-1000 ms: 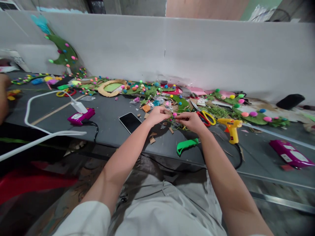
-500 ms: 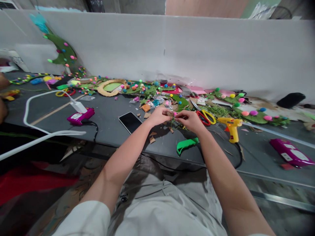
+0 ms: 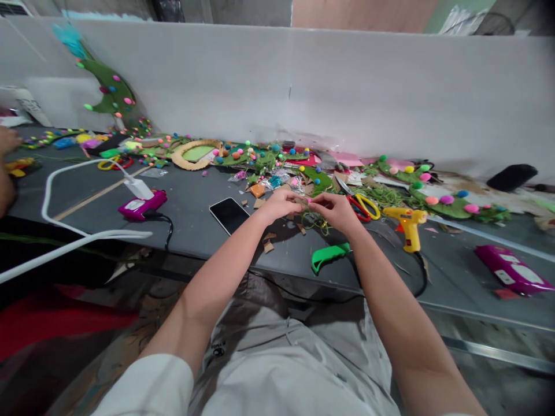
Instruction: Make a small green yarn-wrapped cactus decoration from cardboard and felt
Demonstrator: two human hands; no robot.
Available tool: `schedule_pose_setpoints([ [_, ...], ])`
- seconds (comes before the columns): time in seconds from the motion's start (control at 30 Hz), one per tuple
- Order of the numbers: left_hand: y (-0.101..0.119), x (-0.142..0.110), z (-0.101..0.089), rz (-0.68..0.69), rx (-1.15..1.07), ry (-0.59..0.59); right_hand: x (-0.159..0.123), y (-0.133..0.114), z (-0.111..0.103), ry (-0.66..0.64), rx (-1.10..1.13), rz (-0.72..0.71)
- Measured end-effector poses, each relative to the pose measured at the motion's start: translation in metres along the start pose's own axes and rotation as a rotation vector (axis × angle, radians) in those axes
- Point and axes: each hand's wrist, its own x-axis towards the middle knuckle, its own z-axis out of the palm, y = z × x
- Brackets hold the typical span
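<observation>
My left hand (image 3: 280, 205) and my right hand (image 3: 336, 211) meet above the grey table (image 3: 195, 222), fingers pinched together on a small craft piece with a pink pom-pom (image 3: 309, 202) between them. Thin green string (image 3: 318, 222) trails below the hands onto the table. Just right of my right hand lie red and yellow scissors (image 3: 363, 206). A yellow glue gun (image 3: 407, 226) stands further right. A black phone (image 3: 229, 215) lies left of my left hand, and a green handle (image 3: 329, 256) sits near the table's front edge.
Green felt shapes with coloured pom-poms (image 3: 269, 157) litter the back of the table along a white wall. A magenta box (image 3: 142, 205) with a white cable (image 3: 65, 231) lies left, another magenta box (image 3: 511, 271) right. Another person's hand (image 3: 6, 167) shows at the far left.
My hands have drawn slightly closer together around the small piece. The person's hand at the far left has shifted a little.
</observation>
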Motion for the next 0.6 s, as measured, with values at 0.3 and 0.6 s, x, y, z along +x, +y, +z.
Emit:
schedule_pose_setpoints([
  [0.3,-0.0016,0.0014,-0.0009,0.000,0.006,0.026,0.0027,0.0017,-0.0003,0.062,-0.031,-0.024],
  [0.6,0.0006,0.0004,-0.0002,0.006,-0.022,0.027,0.0050,0.0075,-0.0039,0.207,-0.122,-0.011],
])
